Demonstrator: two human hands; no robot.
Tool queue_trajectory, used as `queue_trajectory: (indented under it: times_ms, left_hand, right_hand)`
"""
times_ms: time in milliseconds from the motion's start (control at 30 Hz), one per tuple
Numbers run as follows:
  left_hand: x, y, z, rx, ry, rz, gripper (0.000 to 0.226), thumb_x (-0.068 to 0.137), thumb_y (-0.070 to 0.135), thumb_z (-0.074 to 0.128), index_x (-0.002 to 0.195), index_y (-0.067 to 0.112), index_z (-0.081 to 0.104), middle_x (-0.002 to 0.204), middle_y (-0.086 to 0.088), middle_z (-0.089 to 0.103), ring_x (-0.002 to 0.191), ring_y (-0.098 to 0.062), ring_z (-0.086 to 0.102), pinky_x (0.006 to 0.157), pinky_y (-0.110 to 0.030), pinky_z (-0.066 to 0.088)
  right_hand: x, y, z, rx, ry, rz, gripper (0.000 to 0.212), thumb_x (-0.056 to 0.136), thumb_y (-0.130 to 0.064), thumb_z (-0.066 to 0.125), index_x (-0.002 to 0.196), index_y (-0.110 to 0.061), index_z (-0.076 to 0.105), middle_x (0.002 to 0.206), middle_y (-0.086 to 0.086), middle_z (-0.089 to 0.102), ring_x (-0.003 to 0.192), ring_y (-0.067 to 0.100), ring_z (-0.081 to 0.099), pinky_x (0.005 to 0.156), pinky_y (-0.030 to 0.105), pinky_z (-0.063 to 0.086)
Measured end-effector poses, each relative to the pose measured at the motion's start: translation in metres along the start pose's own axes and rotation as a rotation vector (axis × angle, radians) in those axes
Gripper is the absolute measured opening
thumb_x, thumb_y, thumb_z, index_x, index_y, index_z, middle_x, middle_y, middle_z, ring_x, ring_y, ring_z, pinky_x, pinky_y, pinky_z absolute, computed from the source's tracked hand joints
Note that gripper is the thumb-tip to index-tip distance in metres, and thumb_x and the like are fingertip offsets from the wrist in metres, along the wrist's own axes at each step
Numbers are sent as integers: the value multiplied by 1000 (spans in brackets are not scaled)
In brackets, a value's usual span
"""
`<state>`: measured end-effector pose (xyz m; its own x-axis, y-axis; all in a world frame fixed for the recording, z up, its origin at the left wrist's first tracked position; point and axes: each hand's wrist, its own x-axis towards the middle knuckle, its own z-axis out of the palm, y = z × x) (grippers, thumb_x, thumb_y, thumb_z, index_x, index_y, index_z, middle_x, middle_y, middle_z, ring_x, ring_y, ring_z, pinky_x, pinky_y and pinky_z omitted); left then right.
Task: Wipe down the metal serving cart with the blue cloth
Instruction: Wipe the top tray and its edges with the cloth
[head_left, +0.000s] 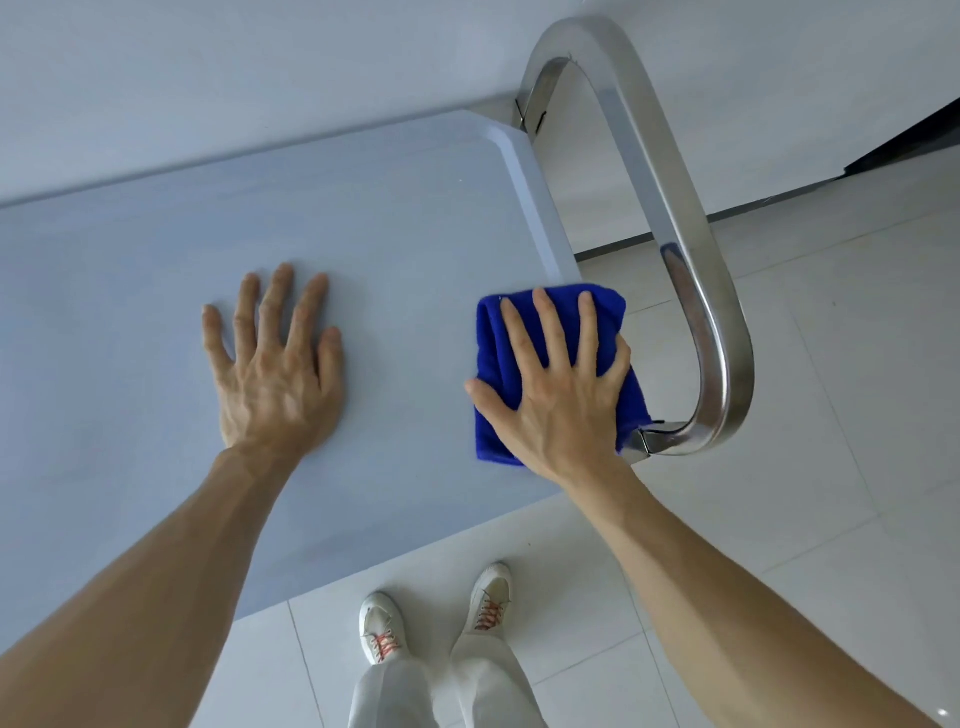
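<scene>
The metal serving cart's flat top (389, 218) fills the left and middle of the head view, pale grey-blue with a raised rim. Its shiny steel loop handle (691, 249) curves off the right end. The folded blue cloth (493, 364) lies on the top's right edge near the handle's base. My right hand (558, 395) presses flat on the cloth with spread, straight fingers. My left hand (280, 364) rests flat on the bare top, to the left of the cloth, fingers spread and holding nothing.
White floor tiles (831, 415) spread to the right and below the cart. A pale wall (260, 62) runs behind it, with a dark strip (909, 140) at the far right. My own white shoes (436, 618) stand close to the cart's near edge.
</scene>
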<state>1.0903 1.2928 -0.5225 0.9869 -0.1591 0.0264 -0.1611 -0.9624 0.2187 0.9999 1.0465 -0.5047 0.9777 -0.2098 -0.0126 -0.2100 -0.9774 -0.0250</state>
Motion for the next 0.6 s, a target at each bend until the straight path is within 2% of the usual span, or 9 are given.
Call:
queue_trajectory:
  times_ms: [200,367,500,600]
  left_hand:
    - [0,1,-1,12,0,4,52,101,41,27,152,31,28,161,-1,26,151,-25,15,120,-57,6]
    - [0,1,-1,1,-3,7,52,101,42,26,152,30,29,161,-2,27,150,-26,16,120,-57,5]
    - [1,-3,0,2,0,12,53,101,42,26,152,30,28,161,-2,27,150,-26,16,120,-58,6]
    - [2,-2,2,0,6,30,53,101,42,28,152,30,27,161,-2,27,151,-26,16,120,-58,4]
  right_hand:
    - [9,-5,7,2,59,58,73,90,-73,34,153,-36,32,161,0,33,150,38,20,102,68,28]
    - [29,-11,0,20,18,173,79,87,-78,36,152,-34,34,161,0,30,147,42,24,88,64,39]
    - [48,-11,-5,18,42,257,67,92,-68,37,148,-32,39,156,0,36,122,41,48,75,56,49]
    - [56,-7,-14,58,84,295,50,96,-54,43,142,-33,45,151,-3,42,107,37,56,72,47,52]
